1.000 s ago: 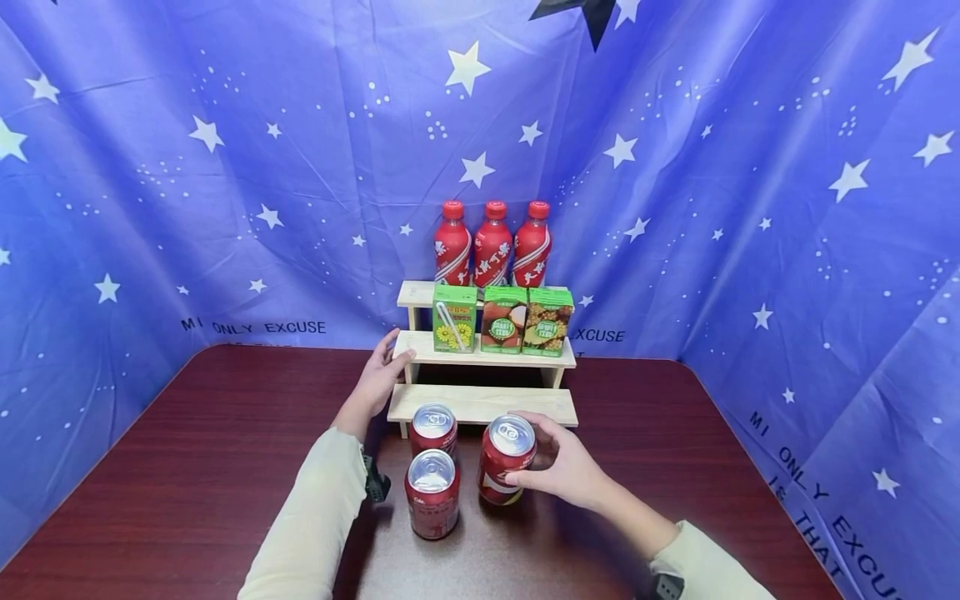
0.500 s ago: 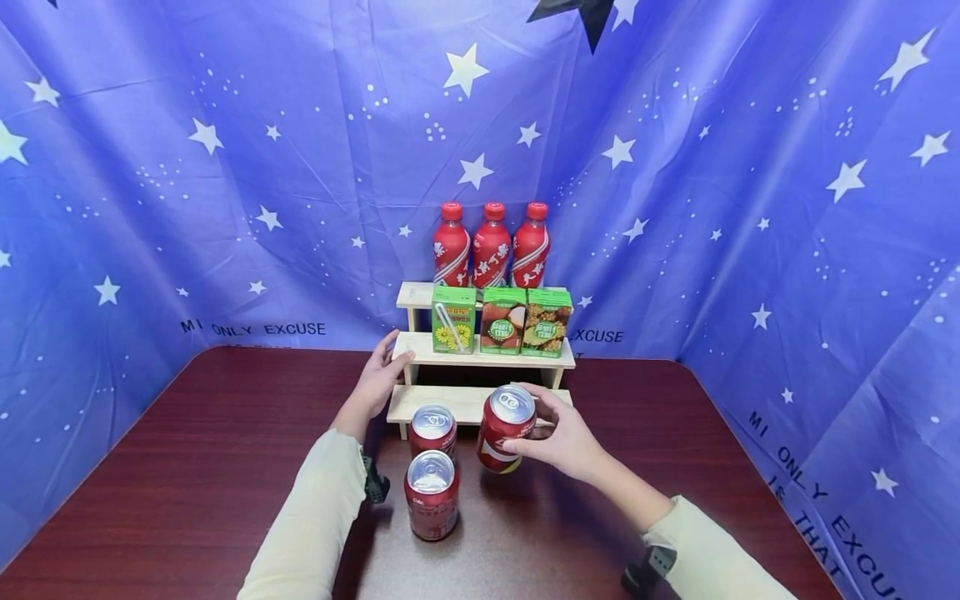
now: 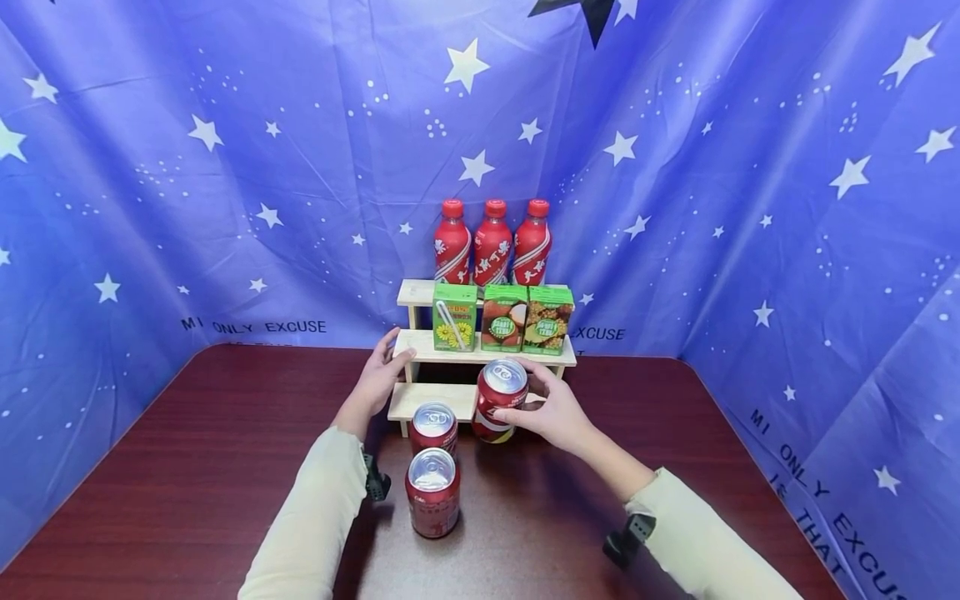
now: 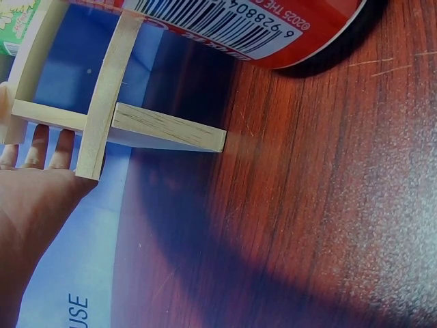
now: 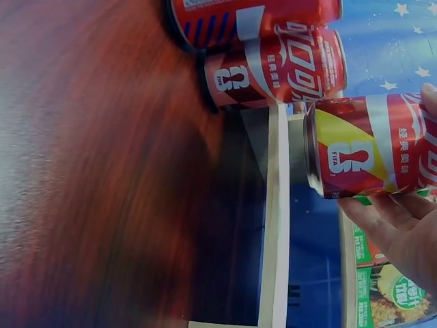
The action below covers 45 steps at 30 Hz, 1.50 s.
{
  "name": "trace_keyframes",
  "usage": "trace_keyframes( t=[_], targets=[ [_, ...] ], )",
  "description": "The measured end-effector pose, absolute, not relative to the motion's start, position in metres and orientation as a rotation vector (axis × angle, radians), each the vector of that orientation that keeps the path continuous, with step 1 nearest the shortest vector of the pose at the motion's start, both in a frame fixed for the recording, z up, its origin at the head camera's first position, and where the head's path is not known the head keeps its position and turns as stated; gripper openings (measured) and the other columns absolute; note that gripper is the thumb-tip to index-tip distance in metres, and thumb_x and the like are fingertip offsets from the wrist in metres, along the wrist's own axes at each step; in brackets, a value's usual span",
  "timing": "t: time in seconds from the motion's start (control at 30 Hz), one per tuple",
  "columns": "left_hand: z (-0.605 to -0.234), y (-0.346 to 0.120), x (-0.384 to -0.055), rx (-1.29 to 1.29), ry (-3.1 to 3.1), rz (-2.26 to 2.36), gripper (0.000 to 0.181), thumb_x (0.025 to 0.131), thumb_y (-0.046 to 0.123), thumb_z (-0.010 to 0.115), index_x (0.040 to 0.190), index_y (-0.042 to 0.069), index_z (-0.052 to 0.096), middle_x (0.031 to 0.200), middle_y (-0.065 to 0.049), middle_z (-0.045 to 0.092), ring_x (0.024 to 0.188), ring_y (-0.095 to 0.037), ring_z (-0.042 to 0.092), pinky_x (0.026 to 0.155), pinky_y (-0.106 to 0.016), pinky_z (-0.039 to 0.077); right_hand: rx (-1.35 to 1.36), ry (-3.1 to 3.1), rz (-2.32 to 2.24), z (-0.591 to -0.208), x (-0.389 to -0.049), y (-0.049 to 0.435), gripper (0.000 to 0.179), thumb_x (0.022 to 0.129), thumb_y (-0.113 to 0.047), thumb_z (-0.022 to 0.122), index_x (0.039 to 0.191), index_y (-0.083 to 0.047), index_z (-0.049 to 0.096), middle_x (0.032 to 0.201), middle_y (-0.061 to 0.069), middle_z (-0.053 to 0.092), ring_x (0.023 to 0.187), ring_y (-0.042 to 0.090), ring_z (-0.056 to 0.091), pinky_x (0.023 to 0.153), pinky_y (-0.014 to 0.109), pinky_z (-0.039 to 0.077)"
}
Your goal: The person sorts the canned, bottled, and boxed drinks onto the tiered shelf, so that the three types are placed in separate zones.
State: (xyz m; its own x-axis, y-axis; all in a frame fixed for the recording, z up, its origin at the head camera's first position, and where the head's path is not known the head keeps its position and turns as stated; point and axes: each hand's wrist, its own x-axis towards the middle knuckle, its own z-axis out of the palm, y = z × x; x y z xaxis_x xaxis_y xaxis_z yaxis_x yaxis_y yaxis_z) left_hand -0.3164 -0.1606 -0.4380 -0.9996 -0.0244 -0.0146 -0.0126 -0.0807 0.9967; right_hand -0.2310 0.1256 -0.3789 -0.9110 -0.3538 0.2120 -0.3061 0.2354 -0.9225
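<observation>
In the head view my right hand (image 3: 555, 412) grips a red cola can (image 3: 491, 404), thumb on the near side and fingers behind. The can is raised, upright, overlapping the bottom step of a three-step wooden display stand (image 3: 427, 400). The right wrist view shows its base (image 5: 313, 150) off the table, close to that step's edge. My left hand (image 3: 377, 379) holds the stand's left end at the middle step; in the left wrist view its fingers (image 4: 63, 147) reach behind the side frame. Two more cola cans, one far (image 3: 433, 427) and one near (image 3: 433, 496), stand on the table before the stand.
Three red bottles (image 3: 492, 250) line the top step. On the middle step are a green drink carton (image 3: 453, 321) at left and two more cartons, a coconut one (image 3: 502, 323) and a brown-green one (image 3: 547, 323), side by side. A blue starry curtain (image 3: 300, 167) hangs behind the dark-red table (image 3: 225, 467).
My right hand has lifted the cola can off the table and carried it forward to the bottom step. The left hand stays on the stand, and the other two cans have not moved.
</observation>
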Motion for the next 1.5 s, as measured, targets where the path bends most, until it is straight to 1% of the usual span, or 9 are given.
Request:
trace_keyframes(
  t=[0.2,0.43,0.53,0.67,0.73,0.93,1.03,1.17,1.5],
  targets=[
    [-0.437,-0.161,-0.317,0.03,-2.126,-2.295,0.065,0.096,0.014,0.05,0.151,0.018,0.015,0.15,-0.018,0.03,0.128,-0.031,0.039,0.103,-0.049,0.035,-0.573,2.482,-1.761,-0.376,-0.241,0.118,0.074,0.072,-0.018,0.082,0.136,-0.019,0.044,0.126,0.012,0.058,0.113,0.027,0.056,0.083,0.036,0.054],
    [-0.437,-0.161,-0.318,0.018,-2.132,-2.293,0.064,0.096,0.013,0.05,0.151,0.018,0.015,0.151,-0.018,0.029,0.129,-0.031,0.038,0.105,-0.05,0.033,-0.613,2.499,-1.807,-0.379,-0.253,0.107,0.072,0.072,-0.016,0.081,0.135,-0.017,0.046,0.12,0.012,0.062,0.106,0.023,0.059,0.081,0.032,0.053],
    [-0.437,-0.161,-0.318,0.023,-2.134,-2.296,0.064,0.096,0.013,0.05,0.151,0.018,0.016,0.151,-0.017,0.03,0.128,-0.03,0.038,0.105,-0.049,0.034,-0.594,2.492,-1.828,-0.376,-0.253,0.1,0.071,0.073,-0.014,0.08,0.135,-0.014,0.046,0.119,0.014,0.063,0.107,0.023,0.059,0.085,0.031,0.051],
    [-0.437,-0.161,-0.318,0.023,-2.134,-2.29,0.065,0.096,0.014,0.051,0.151,0.019,0.016,0.15,-0.018,0.031,0.128,-0.031,0.039,0.103,-0.049,0.035,-0.583,2.504,-1.832,-0.363,-0.245,0.09,0.07,0.074,-0.01,0.079,0.135,-0.008,0.044,0.121,0.017,0.062,0.111,0.026,0.059,0.093,0.035,0.046],
    [-0.437,-0.161,-0.319,0.022,-2.136,-2.284,0.065,0.096,0.014,0.05,0.151,0.019,0.016,0.15,-0.019,0.031,0.127,-0.031,0.039,0.104,-0.049,0.034,-0.59,2.525,-1.824,-0.356,-0.24,0.084,0.069,0.075,-0.009,0.077,0.135,-0.005,0.044,0.121,0.018,0.062,0.11,0.027,0.059,0.094,0.037,0.046],
    [-0.431,-0.16,-0.313,0.023,-2.12,-2.315,0.065,0.096,0.013,0.05,0.151,0.018,0.016,0.149,-0.02,0.031,0.126,-0.03,0.039,0.104,-0.048,0.033,-0.55,2.543,-1.812,-0.351,-0.239,0.073,0.069,0.076,-0.01,0.077,0.137,-0.007,0.044,0.121,0.018,0.061,0.111,0.03,0.058,0.095,0.043,0.046],
    [-0.429,-0.161,-0.312,0.019,-2.116,-2.33,0.065,0.096,0.012,0.05,0.151,0.017,0.014,0.15,-0.02,0.03,0.126,-0.031,0.039,0.103,-0.048,0.033,-0.541,2.528,-1.832,-0.364,-0.252,0.07,0.072,0.073,-0.014,0.08,0.136,-0.012,0.045,0.12,0.016,0.063,0.111,0.028,0.059,0.095,0.044,0.046],
    [-0.434,-0.161,-0.316,0.029,-2.107,-2.319,0.065,0.096,0.013,0.05,0.151,0.018,0.016,0.15,-0.019,0.03,0.126,-0.03,0.039,0.104,-0.048,0.033,-0.529,2.518,-1.849,-0.383,-0.27,0.066,0.075,0.07,-0.021,0.083,0.136,-0.017,0.046,0.118,0.011,0.064,0.109,0.024,0.06,0.093,0.041,0.047],
    [-0.439,-0.159,-0.317,0.043,-2.081,-2.307,0.064,0.095,0.011,0.051,0.15,0.018,0.018,0.149,-0.017,0.033,0.124,-0.029,0.041,0.103,-0.049,0.036,-0.518,2.548,-1.803,-0.388,-0.273,0.054,0.074,0.071,-0.022,0.082,0.135,-0.014,0.046,0.119,0.012,0.063,0.111,0.024,0.059,0.094,0.041,0.046]
  ],
)
